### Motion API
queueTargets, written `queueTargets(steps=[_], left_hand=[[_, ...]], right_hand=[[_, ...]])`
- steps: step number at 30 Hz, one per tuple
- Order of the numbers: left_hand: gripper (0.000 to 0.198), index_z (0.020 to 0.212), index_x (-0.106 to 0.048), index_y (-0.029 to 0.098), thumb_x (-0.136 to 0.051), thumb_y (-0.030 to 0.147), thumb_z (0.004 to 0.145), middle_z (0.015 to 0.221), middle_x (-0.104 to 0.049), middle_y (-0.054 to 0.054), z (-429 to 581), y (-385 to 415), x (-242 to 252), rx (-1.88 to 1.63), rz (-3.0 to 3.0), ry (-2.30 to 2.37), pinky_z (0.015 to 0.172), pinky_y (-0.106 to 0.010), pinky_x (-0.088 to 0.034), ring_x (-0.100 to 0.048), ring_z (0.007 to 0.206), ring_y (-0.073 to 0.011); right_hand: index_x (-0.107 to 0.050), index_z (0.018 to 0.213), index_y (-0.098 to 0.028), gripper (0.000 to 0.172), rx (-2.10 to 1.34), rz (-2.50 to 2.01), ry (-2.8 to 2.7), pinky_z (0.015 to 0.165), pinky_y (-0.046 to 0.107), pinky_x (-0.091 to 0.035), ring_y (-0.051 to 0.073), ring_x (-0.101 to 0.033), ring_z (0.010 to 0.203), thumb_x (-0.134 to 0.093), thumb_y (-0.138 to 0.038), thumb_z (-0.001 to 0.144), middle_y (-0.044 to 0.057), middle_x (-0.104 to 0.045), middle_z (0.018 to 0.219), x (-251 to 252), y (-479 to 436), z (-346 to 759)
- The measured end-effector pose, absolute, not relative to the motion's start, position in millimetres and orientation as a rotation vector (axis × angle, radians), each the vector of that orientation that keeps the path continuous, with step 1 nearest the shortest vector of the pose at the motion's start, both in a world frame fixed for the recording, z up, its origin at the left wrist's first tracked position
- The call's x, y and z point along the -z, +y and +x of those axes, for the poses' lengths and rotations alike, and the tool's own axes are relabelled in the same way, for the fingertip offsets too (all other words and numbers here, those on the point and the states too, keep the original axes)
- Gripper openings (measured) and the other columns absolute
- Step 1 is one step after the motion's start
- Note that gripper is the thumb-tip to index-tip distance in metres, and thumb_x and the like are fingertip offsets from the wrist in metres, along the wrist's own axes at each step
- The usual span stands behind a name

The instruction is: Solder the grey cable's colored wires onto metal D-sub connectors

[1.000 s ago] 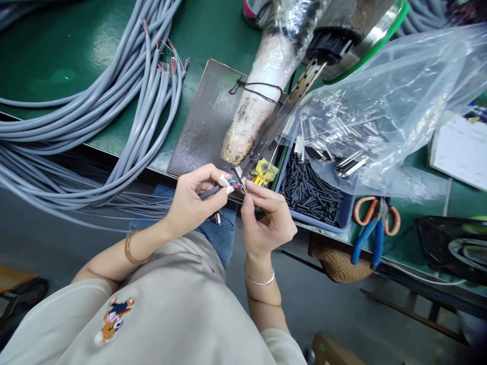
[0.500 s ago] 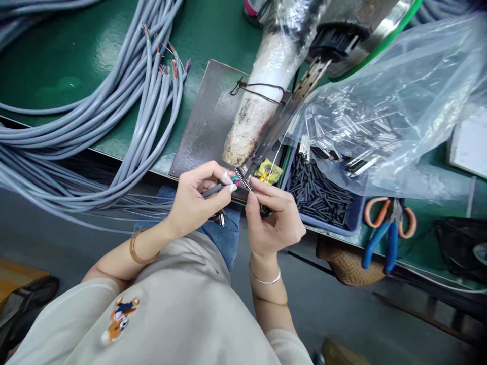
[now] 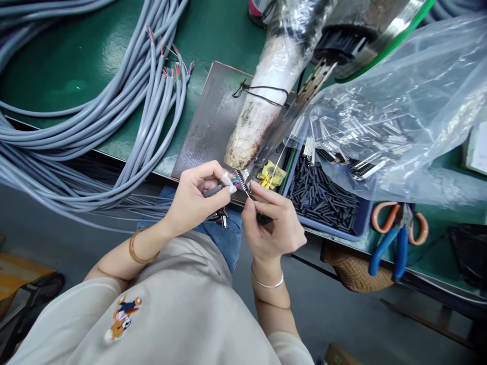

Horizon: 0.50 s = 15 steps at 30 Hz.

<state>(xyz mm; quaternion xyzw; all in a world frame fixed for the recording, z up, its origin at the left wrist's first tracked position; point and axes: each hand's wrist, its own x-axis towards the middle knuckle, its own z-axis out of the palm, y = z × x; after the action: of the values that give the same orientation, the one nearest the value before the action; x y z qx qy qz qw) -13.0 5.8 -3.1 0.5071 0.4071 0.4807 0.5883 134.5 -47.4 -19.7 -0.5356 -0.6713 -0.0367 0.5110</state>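
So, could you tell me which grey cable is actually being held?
The cable pinched in the left hand; the other cables lie loose on the bench.

I counted my hands, two: left hand (image 3: 194, 200) pinching one grey cable (image 3: 211, 191), right hand (image 3: 276, 225) pinching one connector (image 3: 240, 180). Bracelets (image 3: 133, 248), two, one per wrist. Blue tray (image 3: 331, 234), one; its black sleeves (image 3: 323, 197) were past counting. Clear bag (image 3: 399, 101), one. Blue-handled pliers (image 3: 388, 251), one. Orange-handled scissors (image 3: 377, 215), one. Dark plate (image 3: 213, 116), one.
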Motion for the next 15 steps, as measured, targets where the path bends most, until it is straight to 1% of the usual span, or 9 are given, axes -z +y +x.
queueTargets(steps=[3,6,9,12,15], left_hand=[[0.018,0.074,-0.062,0.016,-0.079,0.022,0.078,0.075,-0.07,-0.001,-14.2,4.6,5.1,-1.094,1.136,0.946,0.057,-0.017,-0.049,-0.062,0.065,-0.0085],[0.014,0.077,-0.065,0.016,-0.078,0.021,0.08,0.081,-0.072,-0.002,-14.1,2.1,4.5,-1.123,1.126,0.934,0.062,-0.017,-0.052,-0.065,0.068,-0.0083],[0.011,0.078,-0.067,0.016,-0.077,0.019,0.08,0.086,-0.075,-0.004,-14.1,-0.1,2.6,-1.152,1.187,0.927,0.065,-0.018,-0.055,-0.069,0.073,-0.01],[0.007,0.076,-0.068,0.015,-0.074,0.015,0.08,0.087,-0.076,-0.005,-14.8,-1.7,1.1,-1.167,1.305,0.957,0.062,-0.018,-0.054,-0.069,0.073,-0.0105],[0.006,0.077,-0.069,0.015,-0.071,0.011,0.081,0.084,-0.076,-0.004,-15.2,-2.6,0.2,-1.169,1.409,1.013,0.056,-0.017,-0.049,-0.067,0.07,-0.01]], right_hand=[[-0.064,0.091,-0.021,0.018,0.054,-1.293,-1.614,0.076,0.025,-0.064,0.015,-0.079,0.087,-0.076,-0.009,0.085,0.005,-0.081,0.104,21.9,-49.6,135.6],[-0.065,0.091,-0.021,0.018,-0.052,-1.31,-1.55,0.079,0.028,-0.064,0.016,-0.079,0.09,-0.075,-0.007,0.086,0.004,-0.081,0.101,19.8,-50.1,135.8],[-0.066,0.091,-0.021,0.017,-0.089,-1.334,-1.523,0.081,0.03,-0.065,0.016,-0.078,0.091,-0.074,-0.007,0.086,0.002,-0.081,0.1,16.6,-49.5,135.5],[-0.068,0.093,-0.021,0.017,-0.026,-1.338,-1.56,0.081,0.028,-0.064,0.015,-0.078,0.09,-0.075,-0.008,0.086,0.003,-0.081,0.102,15.0,-48.5,135.2],[-0.069,0.095,-0.021,0.017,0.03,-1.324,-1.592,0.081,0.027,-0.063,0.015,-0.078,0.09,-0.076,-0.008,0.085,0.004,-0.082,0.104,14.6,-47.3,135.1]])
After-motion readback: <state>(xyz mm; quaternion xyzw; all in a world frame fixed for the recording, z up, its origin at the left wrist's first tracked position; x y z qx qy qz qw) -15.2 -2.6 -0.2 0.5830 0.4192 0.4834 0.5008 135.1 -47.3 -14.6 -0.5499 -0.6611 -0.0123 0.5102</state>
